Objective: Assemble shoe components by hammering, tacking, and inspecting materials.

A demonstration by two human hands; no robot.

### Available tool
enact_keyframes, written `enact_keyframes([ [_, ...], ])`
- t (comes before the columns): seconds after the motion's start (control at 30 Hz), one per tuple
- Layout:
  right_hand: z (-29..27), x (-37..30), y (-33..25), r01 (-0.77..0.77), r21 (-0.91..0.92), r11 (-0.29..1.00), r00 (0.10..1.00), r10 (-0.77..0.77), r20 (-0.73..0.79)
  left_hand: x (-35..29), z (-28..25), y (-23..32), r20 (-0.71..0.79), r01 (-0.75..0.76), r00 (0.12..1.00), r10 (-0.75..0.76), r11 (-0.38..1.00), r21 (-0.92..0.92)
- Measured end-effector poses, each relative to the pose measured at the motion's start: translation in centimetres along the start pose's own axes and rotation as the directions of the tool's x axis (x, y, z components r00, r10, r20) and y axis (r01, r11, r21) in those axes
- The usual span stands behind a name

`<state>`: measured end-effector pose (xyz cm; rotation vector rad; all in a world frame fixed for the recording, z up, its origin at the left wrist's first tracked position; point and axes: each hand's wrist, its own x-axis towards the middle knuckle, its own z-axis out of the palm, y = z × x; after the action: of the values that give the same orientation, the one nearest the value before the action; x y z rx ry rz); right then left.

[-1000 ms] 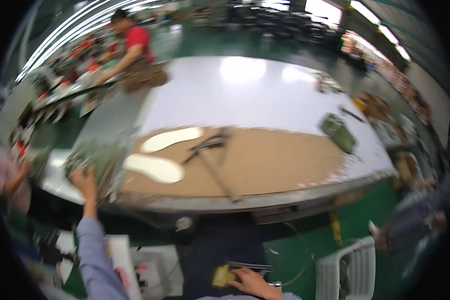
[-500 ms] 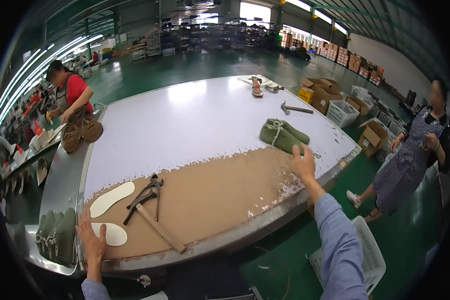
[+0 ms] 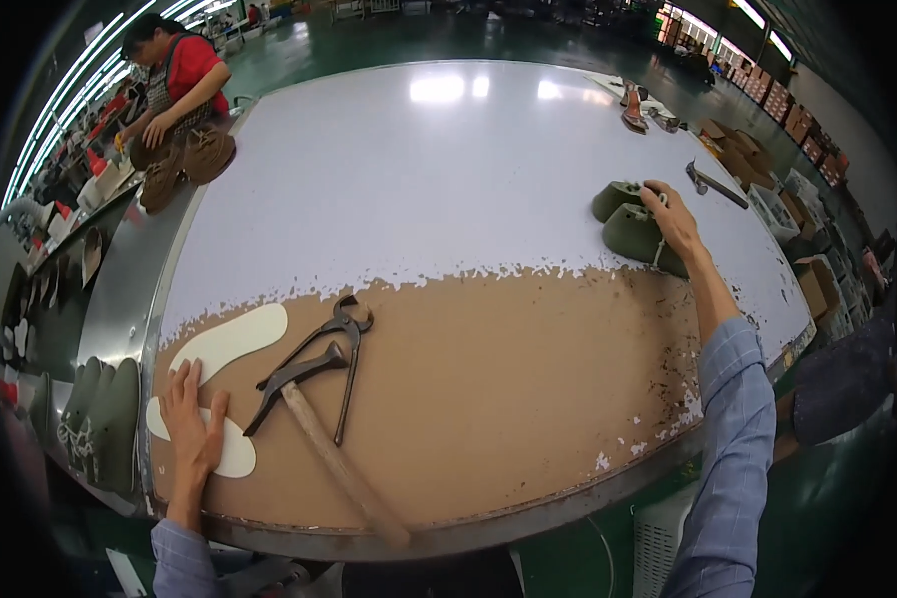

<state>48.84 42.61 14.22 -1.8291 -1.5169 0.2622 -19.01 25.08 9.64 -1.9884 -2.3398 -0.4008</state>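
Note:
My left hand (image 3: 197, 429) lies with its fingers spread over a cream insole (image 3: 237, 456), its fingertips reaching a second cream insole (image 3: 244, 334) just beyond. On the right side of the table, my right hand (image 3: 676, 219) is closed on a pair of dark green shoe lasts (image 3: 630, 231) tied with pale cord. The hand covers part of the lasts and the cord. Between my hands, nearer the left one, are black pincers (image 3: 354, 334). A wooden-handled hammer (image 3: 344, 453) lies across them, its dark head by the pincers' handles.
More green lasts (image 3: 110, 419) stand on the metal ledge to the left. Farther up that side are brown shoes (image 3: 209, 154), beside a person in red. A claw hammer (image 3: 716, 184) and a brown shoe (image 3: 633, 108) lie at the table's far right. Crates and cartons stand beyond.
My right hand has moved forward and taken hold of the green lasts, which it had only been reaching toward. My left hand has settled flat on the nearer insole. The view has tilted down.

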Motion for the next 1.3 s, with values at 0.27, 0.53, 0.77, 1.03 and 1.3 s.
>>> enact_keyframes([
  [0.27,8.2,-9.9,-17.2,0.506,0.308,0.805,0.600,-0.586,0.545,0.8,2.7,-1.8,-0.093,-0.088,0.992,0.083,0.995,-0.051],
  [0.53,5.8,-17.9,-22.1,0.569,-0.124,0.813,0.688,-0.388,0.614,2.5,-0.3,0.4,0.068,-0.027,0.997,0.025,0.999,0.025],
  [0.77,7.3,-27.6,-22.4,0.531,-0.123,0.839,0.807,-0.455,0.376,8.8,-0.1,-1.8,0.213,-0.105,0.970,0.118,0.992,-0.071],
  [1.03,4.1,-31.6,-21.2,0.112,0.084,0.990,0.928,-0.135,0.348,7.5,-3.2,-0.9,0.072,-0.119,0.985,0.156,0.920,-0.373],
  [1.3,4.0,-30.2,-21.0,0.050,-0.019,0.999,0.913,-0.038,0.406,3.8,-7.8,0.6,-0.264,-0.223,0.963,0.056,0.713,-0.664],
])
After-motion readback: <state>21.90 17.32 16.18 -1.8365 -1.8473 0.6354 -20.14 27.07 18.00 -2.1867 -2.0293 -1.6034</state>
